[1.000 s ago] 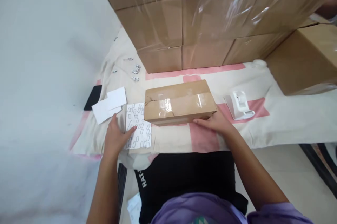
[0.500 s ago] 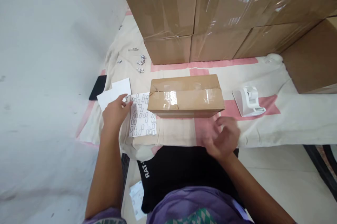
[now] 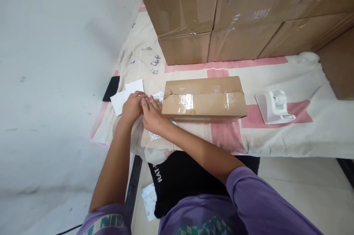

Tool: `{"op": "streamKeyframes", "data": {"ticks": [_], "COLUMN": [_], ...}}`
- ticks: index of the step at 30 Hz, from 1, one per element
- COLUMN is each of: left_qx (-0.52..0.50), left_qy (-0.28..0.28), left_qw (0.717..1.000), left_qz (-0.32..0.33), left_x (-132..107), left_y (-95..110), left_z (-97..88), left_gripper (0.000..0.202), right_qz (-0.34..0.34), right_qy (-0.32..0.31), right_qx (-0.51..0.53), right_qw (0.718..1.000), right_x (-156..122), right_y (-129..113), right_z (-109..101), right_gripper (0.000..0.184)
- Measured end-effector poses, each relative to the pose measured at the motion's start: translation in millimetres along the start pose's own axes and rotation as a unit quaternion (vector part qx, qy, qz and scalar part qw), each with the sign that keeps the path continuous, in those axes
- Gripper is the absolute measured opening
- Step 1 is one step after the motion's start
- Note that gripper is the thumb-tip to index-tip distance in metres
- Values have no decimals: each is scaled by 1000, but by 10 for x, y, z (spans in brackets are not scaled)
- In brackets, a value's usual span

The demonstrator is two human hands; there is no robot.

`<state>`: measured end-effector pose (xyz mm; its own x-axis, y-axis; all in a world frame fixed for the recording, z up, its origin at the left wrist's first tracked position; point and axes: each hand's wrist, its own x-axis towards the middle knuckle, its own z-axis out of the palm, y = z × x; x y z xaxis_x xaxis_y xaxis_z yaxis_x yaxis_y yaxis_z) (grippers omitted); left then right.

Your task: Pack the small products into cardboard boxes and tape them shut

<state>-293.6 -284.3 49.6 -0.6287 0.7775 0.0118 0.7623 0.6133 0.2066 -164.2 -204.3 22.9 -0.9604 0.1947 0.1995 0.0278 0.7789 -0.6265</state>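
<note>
My left hand [image 3: 133, 106] is at the left edge of a white sheet printed with small dark rectangles [image 3: 158, 97]. Its fingers are bent together, and whatever they may hold is hidden. Against its fingertips lie those of my right hand [image 3: 153, 115], which rests over the printed sheet with its fingers stretched out. Just to the right stands a closed brown cardboard box [image 3: 204, 98] with shiny clear tape along its top. Plain white papers [image 3: 118, 101] lie beside and partly behind my left hand.
A white tape dispenser [image 3: 275, 107] stands right of the box. Large wrapped cartons [image 3: 188, 10] rise at the back. Small silvery pieces [image 3: 155, 62] lie on the cloth [image 3: 188, 137]. A black flat object [image 3: 111, 88] sits by the wall at left.
My right hand has moved left from in front of the box to meet my left hand over the printed sheet. The view has shifted slightly; the box stays in place.
</note>
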Motion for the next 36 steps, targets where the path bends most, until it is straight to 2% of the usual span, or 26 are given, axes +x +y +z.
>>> {"op": "streamKeyframes", "data": {"ticks": [5, 8, 11, 13, 22, 26, 32, 36], "left_qx": [23, 53, 54, 57, 73, 80, 62, 53], "left_qy": [46, 75, 95, 106, 136, 151, 146, 149], "left_qw": [998, 996, 994, 992, 988, 985, 987, 986], "left_qz": [23, 11, 12, 20, -24, -30, -42, -45], "left_x": [-15, -13, -15, -19, 16, 4, -26, -17], "left_y": [-36, -48, -106, -151, -144, -109, -74, -65], "left_z": [128, 197, 258, 296, 430, 437, 408, 425], "left_gripper": [20, 17, 29, 36, 28, 19, 30, 25], "right_qz": [24, 32, 38, 41, 64, 52, 54, 58], "right_qy": [8, 22, 32, 38, 19, 19, -14, -14], "right_qx": [-25, -35, -45, -52, -55, -58, -42, -41], "right_qw": [999, 999, 998, 997, 996, 997, 998, 997], "right_x": [37, 65, 102, 117, 104, 95, 151, 181], "right_y": [274, 301, 295, 291, 213, 187, 220, 216], "right_z": [334, 421, 460, 473, 368, 300, 303, 348], "right_gripper": [65, 66, 67, 67, 64, 61, 63, 63]}}
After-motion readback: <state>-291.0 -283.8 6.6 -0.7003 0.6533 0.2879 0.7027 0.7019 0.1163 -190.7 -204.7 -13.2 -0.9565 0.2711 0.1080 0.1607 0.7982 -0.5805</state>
